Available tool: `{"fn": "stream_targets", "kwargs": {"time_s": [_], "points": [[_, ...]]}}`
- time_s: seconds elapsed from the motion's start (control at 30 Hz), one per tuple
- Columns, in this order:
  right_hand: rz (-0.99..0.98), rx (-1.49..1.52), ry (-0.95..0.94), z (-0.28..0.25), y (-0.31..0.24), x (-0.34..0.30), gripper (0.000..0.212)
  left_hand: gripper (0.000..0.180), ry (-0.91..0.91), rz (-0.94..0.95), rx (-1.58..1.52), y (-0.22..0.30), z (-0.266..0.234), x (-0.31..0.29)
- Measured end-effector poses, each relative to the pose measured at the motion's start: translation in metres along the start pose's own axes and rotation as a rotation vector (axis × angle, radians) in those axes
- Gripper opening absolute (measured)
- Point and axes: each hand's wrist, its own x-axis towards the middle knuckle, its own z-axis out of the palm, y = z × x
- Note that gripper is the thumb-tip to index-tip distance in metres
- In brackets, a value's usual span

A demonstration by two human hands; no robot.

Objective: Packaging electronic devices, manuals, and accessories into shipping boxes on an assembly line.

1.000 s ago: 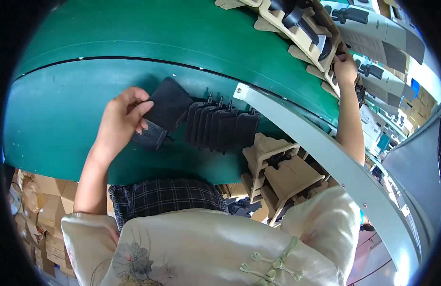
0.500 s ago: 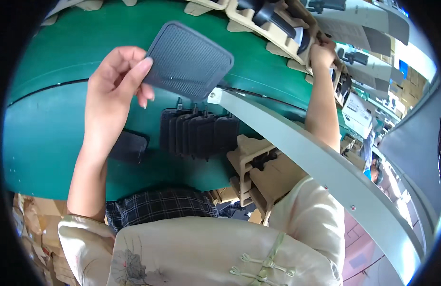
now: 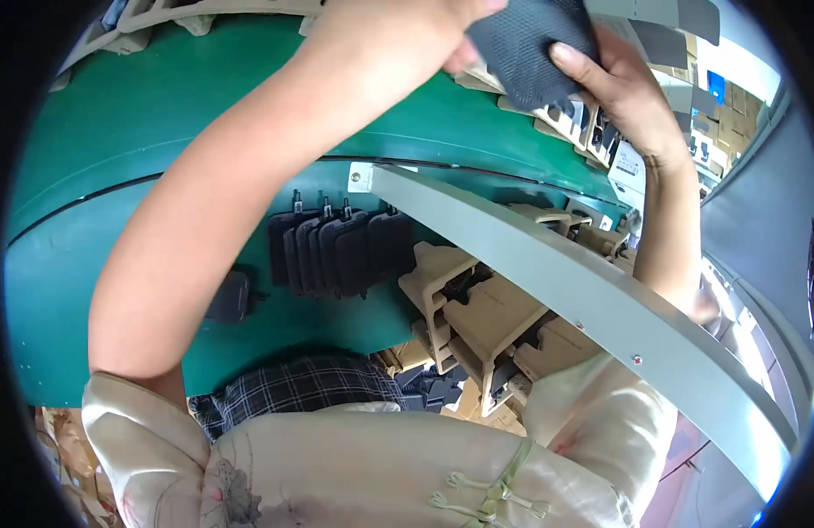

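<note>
A dark grey, ribbed, round-cornered flat panel (image 3: pixel 535 53) is held up at the top of the view, beyond the metal bar. My left hand (image 3: pixel 416 35) is closed at its left edge, the fingers partly cut off by the frame. From the other side my right hand (image 3: pixel 631 92) grips it, thumb on the ribbed face and fingers hidden behind. Several black flat pieces with short stubs (image 3: pixel 341 251) stand in a row on the near green surface. One more black piece (image 3: pixel 231 297) lies to their left, partly behind my left forearm.
A pale metal bar (image 3: pixel 513 233) slants from the middle to the lower right. Brown moulded trays (image 3: pixel 491 312) are stacked beneath it. More trays (image 3: pixel 165 13) line the far edge of the green surface (image 3: pixel 161 97). Boxes (image 3: pixel 627 172) stand at right.
My left hand has carried the ribbed panel up and right. My right hand has left the far tray and now holds the panel too. The view has shifted slightly.
</note>
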Motion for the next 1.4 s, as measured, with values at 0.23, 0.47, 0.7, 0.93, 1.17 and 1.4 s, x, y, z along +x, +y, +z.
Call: {"fn": "stream_targets", "kwargs": {"time_s": [0.23, 0.47, 0.7, 0.93, 1.17, 1.4], "points": [[0.460, 0.337, 0.564, -0.036, 0.177, -0.021, 0.025, 0.014, 0.062, 0.476, 0.174, -0.105, -0.029, -0.018], [0.627, 0.808, 0.512, 0.010, 0.238, -0.025, 0.026, 0.018, 0.148, 0.192, 0.420, -0.189, -0.100, -0.097], [0.611, 0.802, 0.520, 0.004, 0.307, -0.027, 0.021, 0.033, 0.326, 0.343, 1.020, -0.193, -0.116, -0.135], [0.607, 0.781, 0.416, 0.007, 0.316, -0.024, 0.016, 0.071, 0.201, 0.119, 1.246, -0.203, -0.121, -0.168], [0.800, 0.251, 0.356, 0.003, 0.335, -0.019, 0.023, 0.086, 0.147, 0.088, 1.401, -0.215, -0.123, -0.190], [0.591, 0.629, 0.531, 0.006, 0.375, -0.020, 0.024, 0.080, 0.118, -0.052, 1.334, -0.222, -0.126, -0.189]]}}
